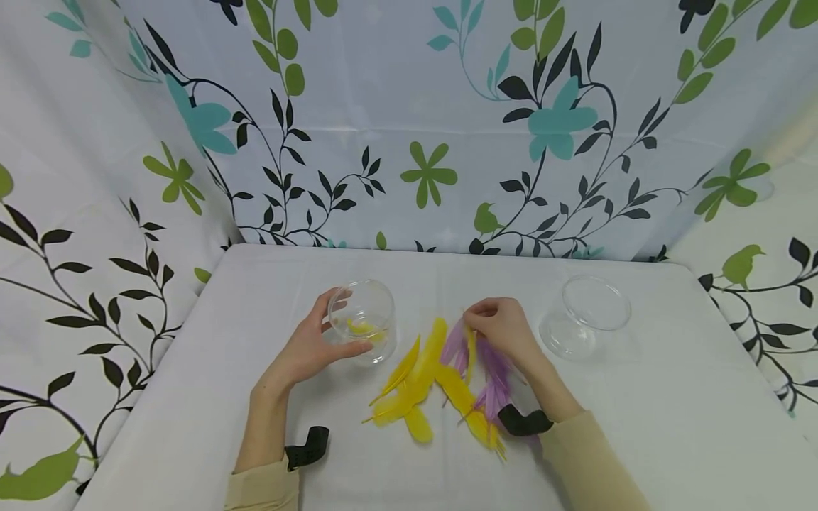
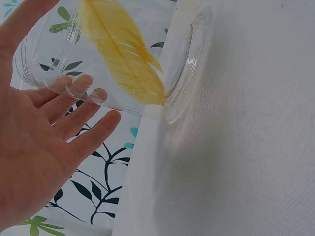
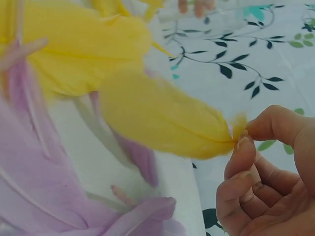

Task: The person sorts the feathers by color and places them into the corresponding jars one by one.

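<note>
My left hand (image 1: 321, 337) holds a clear glass jar (image 1: 382, 305) from its left side, thumb in front and fingers behind. Inside the jar lies a yellow feather (image 2: 123, 54), large in the left wrist view. Between thumb and index finger, my right hand (image 1: 505, 325) pinches the quill end of another yellow feather (image 3: 172, 118). That feather hangs over the pile, above purple feathers (image 1: 495, 376). Several loose yellow feathers (image 1: 422, 372) lie on the table between the two hands.
A second clear glass jar (image 1: 569, 333) stands on the right of the white-covered table (image 1: 383, 475), beyond the right forearm. Black wrist mounts (image 1: 309, 447) stick out from both sleeves. A leaf-patterned curtain (image 1: 409, 106) hangs behind and along both sides.
</note>
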The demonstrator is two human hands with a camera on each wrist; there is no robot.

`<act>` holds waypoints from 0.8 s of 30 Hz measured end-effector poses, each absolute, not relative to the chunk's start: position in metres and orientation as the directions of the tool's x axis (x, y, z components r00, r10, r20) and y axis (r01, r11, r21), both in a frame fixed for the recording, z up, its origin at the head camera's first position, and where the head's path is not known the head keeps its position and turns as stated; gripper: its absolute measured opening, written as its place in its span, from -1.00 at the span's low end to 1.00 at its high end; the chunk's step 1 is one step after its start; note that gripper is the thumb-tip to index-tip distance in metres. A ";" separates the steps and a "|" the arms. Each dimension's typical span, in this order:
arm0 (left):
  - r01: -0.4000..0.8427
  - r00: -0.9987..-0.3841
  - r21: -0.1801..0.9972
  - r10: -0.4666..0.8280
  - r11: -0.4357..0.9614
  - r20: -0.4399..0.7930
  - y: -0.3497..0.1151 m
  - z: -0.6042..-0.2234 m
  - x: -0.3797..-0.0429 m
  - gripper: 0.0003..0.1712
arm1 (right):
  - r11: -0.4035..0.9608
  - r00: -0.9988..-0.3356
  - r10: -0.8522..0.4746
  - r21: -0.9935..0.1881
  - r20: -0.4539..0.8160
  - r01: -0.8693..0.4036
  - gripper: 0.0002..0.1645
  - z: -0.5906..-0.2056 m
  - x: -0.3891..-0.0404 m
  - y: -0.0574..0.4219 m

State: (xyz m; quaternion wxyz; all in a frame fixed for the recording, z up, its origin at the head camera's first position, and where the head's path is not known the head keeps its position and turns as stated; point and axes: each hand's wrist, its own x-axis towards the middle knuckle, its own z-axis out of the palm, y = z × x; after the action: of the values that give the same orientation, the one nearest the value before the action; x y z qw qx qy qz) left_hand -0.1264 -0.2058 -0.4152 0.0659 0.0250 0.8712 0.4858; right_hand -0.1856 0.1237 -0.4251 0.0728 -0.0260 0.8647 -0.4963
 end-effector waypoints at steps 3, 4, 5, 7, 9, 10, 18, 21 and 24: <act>-0.015 -0.990 0.853 0.112 0.522 -0.086 -0.206 -0.416 -0.127 0.18 | 0.467 -0.988 -0.103 -0.882 -0.113 0.053 -0.75 -0.425 -0.183 0.127; -0.014 -0.990 0.853 0.113 0.522 -0.085 -0.206 -0.416 -0.127 0.18 | 0.462 -0.988 -0.104 -0.885 -0.117 0.056 -0.75 -0.425 -0.183 0.128; -0.012 -0.990 0.854 0.114 0.521 -0.083 -0.206 -0.416 -0.127 0.18 | 0.458 -0.987 -0.101 -0.887 -0.121 0.061 -0.76 -0.425 -0.182 0.129; -0.012 -0.990 0.852 0.111 0.523 -0.082 -0.205 -0.415 -0.127 0.18 | 0.459 -0.986 -0.104 -0.886 -0.128 0.067 -0.76 -0.426 -0.182 0.129; -0.013 -0.991 0.852 0.110 0.524 -0.082 -0.205 -0.414 -0.126 0.18 | 0.469 -0.985 -0.111 -0.881 -0.130 0.064 -0.75 -0.426 -0.181 0.130; -0.014 -0.991 0.851 0.108 0.525 -0.083 -0.205 -0.413 -0.126 0.17 | 0.474 -0.985 -0.111 -0.878 -0.130 0.062 -0.75 -0.425 -0.181 0.130; -0.012 -0.991 0.850 0.106 0.526 -0.080 -0.204 -0.410 -0.127 0.18 | 0.480 -0.986 -0.109 -0.875 -0.129 0.062 -0.77 -0.417 -0.181 0.136; -0.016 -0.991 0.848 0.105 0.530 -0.084 -0.204 -0.411 -0.127 0.18 | 0.461 -0.984 -0.113 -0.885 -0.135 0.068 -0.77 -0.415 -0.181 0.138; -0.021 -0.991 0.847 0.103 0.531 -0.089 -0.204 -0.411 -0.127 0.19 | 0.448 -0.986 -0.114 -0.892 -0.123 0.059 -0.75 -0.413 -0.180 0.139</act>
State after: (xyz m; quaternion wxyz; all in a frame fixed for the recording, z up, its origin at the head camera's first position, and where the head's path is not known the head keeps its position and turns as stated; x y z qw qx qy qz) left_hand -0.1269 -0.2041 -0.4108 0.0642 0.0235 0.8726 0.4836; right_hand -0.1805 0.1394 -0.4133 0.0827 -0.0163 0.8469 -0.5251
